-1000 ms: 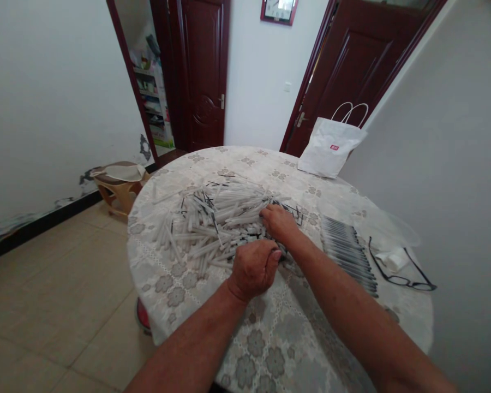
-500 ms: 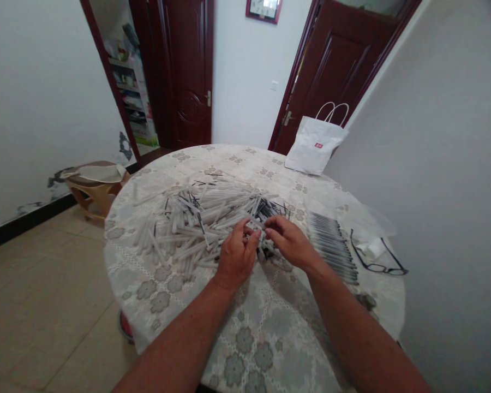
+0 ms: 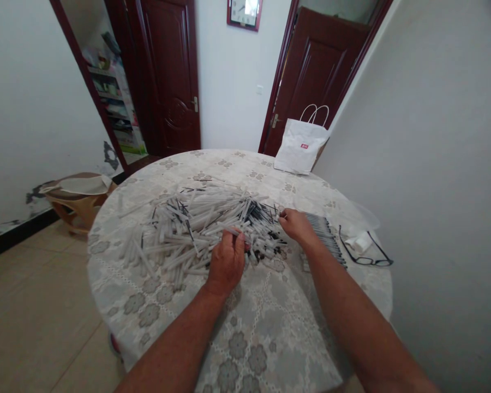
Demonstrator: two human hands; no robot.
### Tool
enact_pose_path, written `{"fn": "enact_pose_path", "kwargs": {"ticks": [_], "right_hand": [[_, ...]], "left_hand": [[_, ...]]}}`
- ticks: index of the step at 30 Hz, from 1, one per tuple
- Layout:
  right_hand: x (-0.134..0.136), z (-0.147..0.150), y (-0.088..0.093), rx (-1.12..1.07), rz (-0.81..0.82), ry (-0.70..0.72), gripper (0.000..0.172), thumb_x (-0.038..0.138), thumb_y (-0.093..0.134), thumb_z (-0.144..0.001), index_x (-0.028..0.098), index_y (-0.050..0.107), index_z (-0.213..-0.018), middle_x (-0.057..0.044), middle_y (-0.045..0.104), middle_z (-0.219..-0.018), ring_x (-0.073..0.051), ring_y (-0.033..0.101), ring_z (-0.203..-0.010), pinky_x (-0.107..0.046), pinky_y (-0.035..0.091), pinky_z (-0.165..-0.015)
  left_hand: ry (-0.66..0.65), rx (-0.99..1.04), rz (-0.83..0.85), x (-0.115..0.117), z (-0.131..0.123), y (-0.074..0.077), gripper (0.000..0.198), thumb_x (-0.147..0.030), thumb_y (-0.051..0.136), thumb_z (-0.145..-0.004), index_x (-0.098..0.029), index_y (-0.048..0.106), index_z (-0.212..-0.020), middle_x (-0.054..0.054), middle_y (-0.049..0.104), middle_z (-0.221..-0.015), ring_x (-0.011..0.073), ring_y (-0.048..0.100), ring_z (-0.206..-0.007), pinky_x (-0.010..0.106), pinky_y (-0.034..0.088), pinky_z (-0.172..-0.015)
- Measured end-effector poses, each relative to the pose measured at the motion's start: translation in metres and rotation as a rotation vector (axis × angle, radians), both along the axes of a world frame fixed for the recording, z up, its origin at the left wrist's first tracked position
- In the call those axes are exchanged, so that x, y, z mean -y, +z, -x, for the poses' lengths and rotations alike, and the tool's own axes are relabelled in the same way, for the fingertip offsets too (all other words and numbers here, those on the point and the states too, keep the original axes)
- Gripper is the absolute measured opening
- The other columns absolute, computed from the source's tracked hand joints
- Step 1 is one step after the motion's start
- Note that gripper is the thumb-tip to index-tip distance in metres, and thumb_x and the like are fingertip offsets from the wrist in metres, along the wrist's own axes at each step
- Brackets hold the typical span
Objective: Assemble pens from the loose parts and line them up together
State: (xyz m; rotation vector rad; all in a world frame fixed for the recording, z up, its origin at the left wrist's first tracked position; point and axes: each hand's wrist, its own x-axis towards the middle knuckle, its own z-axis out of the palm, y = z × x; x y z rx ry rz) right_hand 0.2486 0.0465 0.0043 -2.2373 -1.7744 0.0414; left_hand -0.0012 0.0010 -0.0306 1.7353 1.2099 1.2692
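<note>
A wide heap of whitish translucent tubes point(image 3: 213, 210) lies on the table, with dark thin sticks point(image 3: 253, 210) among them. My left hand point(image 3: 228, 259) is closed on a whitish tube point(image 3: 230, 231) at the heap's near edge. To the right, my right hand point(image 3: 295, 224) is closed at the heap's right edge; what its fingertips pinch, if anything, is too small to tell. Beside it, partly hidden by my right hand and forearm, is a neat row of dark-cored tubes point(image 3: 325, 234).
Black-framed glasses point(image 3: 366, 261) and a small white object point(image 3: 360, 242) lie at the right of the round, cloth-covered table point(image 3: 265, 322). A white paper bag point(image 3: 300, 147) stands at the back right. A wooden stool point(image 3: 79, 202) is at the left.
My hands have moved apart: the right went toward the row of tubes, while the left stays by the heap with a tube. The view has shifted a little.
</note>
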Motion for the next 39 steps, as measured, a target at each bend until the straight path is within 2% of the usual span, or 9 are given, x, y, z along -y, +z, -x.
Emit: {"fn": "enact_pose_path", "kwargs": {"ticks": [5,8,13,18,23,27,30,33,39], "right_hand": [[-0.014,0.006,-0.023,0.025,0.034,-0.054,0.029,0.030,0.057,-0.092,0.014,0.074,-0.110,-0.018,0.076,-0.111,-0.026,0.069,-0.107,-0.029,0.046,-0.090],[-0.021,0.012,-0.031,0.030,0.057,-0.053,0.030,0.030,0.061,-0.088,0.014,0.074,-0.110,-0.017,0.076,-0.111,-0.027,0.069,-0.106,-0.029,0.046,-0.088],[-0.017,0.014,-0.035,0.031,0.083,-0.017,0.029,0.020,0.057,-0.085,0.016,0.076,-0.107,-0.014,0.077,-0.109,-0.026,0.070,-0.104,-0.028,0.046,-0.086],[-0.006,0.010,-0.033,0.012,0.064,0.051,0.029,0.024,0.058,-0.086,0.014,0.075,-0.108,-0.012,0.077,-0.107,-0.024,0.070,-0.098,-0.028,0.047,-0.083],[0.014,0.012,-0.024,-0.068,-0.087,0.120,0.030,0.030,0.054,-0.090,0.016,0.073,-0.109,-0.011,0.076,-0.105,-0.024,0.069,-0.098,-0.030,0.047,-0.085],[0.047,0.029,-0.014,-0.187,-0.324,0.167,0.032,0.031,0.047,-0.094,0.016,0.071,-0.109,-0.012,0.074,-0.109,-0.025,0.067,-0.102,-0.034,0.047,-0.092],[0.074,0.049,-0.012,-0.369,-0.497,0.203,0.027,0.032,0.046,-0.096,0.020,0.069,-0.104,-0.007,0.072,-0.097,-0.023,0.065,-0.092,-0.033,0.048,-0.083],[0.089,0.063,-0.016,-0.453,-0.540,0.309,0.020,0.028,0.048,-0.095,0.021,0.067,-0.095,-0.004,0.065,-0.085,-0.020,0.061,-0.079,-0.031,0.046,-0.074],[0.090,0.062,-0.018,-0.462,-0.575,0.442,0.014,0.020,0.051,-0.091,0.021,0.065,-0.089,-0.002,0.060,-0.080,-0.018,0.057,-0.074,-0.031,0.043,-0.070]], "left_hand": [[-0.042,0.087,-0.028,-0.003,-0.002,-0.008,0.018,-0.039,0.049,-0.100,-0.024,0.056,-0.105,0.006,0.076,-0.093,0.0214,0.074,-0.085,0.032,0.054,-0.075],[-0.046,0.080,-0.058,-0.004,0.000,-0.010,0.017,-0.039,0.053,-0.098,-0.023,0.056,-0.105,0.007,0.075,-0.095,0.0219,0.074,-0.091,0.034,0.054,-0.081],[-0.032,0.062,-0.060,-0.003,0.000,-0.007,0.017,-0.037,0.051,-0.099,-0.023,0.058,-0.105,0.005,0.074,-0.091,0.0205,0.074,-0.089,0.034,0.053,-0.086],[-0.052,0.134,-0.037,-0.002,-0.001,-0.008,0.018,-0.037,0.052,-0.099,-0.023,0.063,-0.103,0.004,0.073,-0.093,0.0191,0.072,-0.090,0.032,0.054,-0.085],[-0.100,0.379,0.106,-0.004,-0.005,-0.009,0.023,-0.042,0.056,-0.096,-0.021,0.063,-0.104,0.004,0.072,-0.091,0.0187,0.073,-0.084,0.032,0.058,-0.076],[-0.152,0.596,0.242,-0.008,-0.007,-0.005,0.030,-0.047,0.062,-0.091,-0.019,0.062,-0.101,0.005,0.072,-0.091,0.0199,0.074,-0.080,0.033,0.060,-0.071],[-0.160,0.725,0.345,-0.011,-0.006,-0.001,0.035,-0.050,0.068,-0.087,-0.017,0.062,-0.097,0.008,0.074,-0.093,0.0202,0.074,-0.080,0.032,0.059,-0.069],[-0.183,0.837,0.437,-0.012,-0.004,0.002,0.038,-0.049,0.075,-0.081,-0.017,0.062,-0.096,0.009,0.076,-0.096,0.0207,0.074,-0.083,0.033,0.060,-0.072],[-0.242,0.926,0.472,-0.010,-0.002,0.007,0.035,-0.043,0.077,-0.083,-0.017,0.060,-0.098,0.009,0.076,-0.100,0.0195,0.075,-0.084,0.033,0.061,-0.077]]}}
